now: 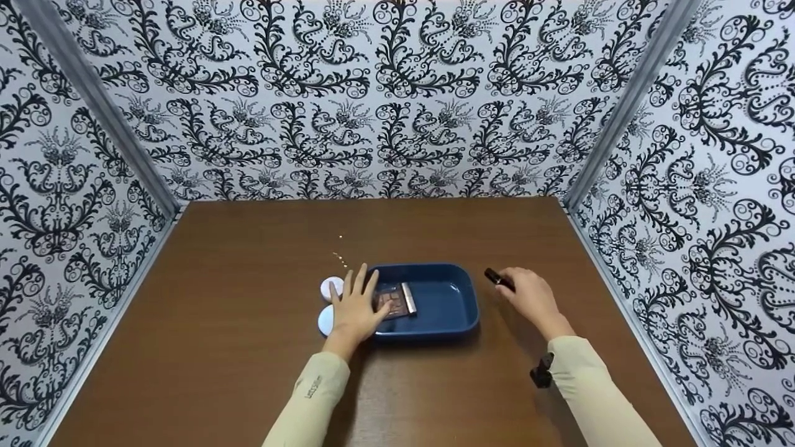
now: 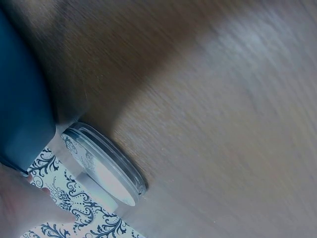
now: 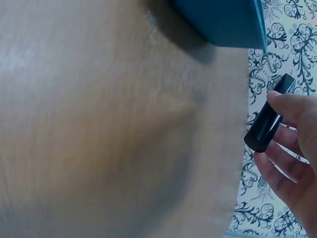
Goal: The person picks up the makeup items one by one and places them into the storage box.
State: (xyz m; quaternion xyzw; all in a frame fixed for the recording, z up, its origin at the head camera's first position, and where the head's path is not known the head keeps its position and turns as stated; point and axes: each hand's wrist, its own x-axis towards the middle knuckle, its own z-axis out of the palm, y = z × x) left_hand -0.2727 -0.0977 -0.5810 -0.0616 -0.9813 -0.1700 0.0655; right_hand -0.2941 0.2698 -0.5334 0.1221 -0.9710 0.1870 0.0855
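As R hand grips, blk tube lies btwn thumb & fingers.

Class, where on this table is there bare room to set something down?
Bare: the table between the left wall and the pale discs, and behind the right half of the blue tray. Crowded: its left end, where the left hand, discs and brown item bunch together.

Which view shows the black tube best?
The right wrist view: the black tube appears large there, held by the right hand. The head view shows it small, partly covered; the left wrist view misses it.
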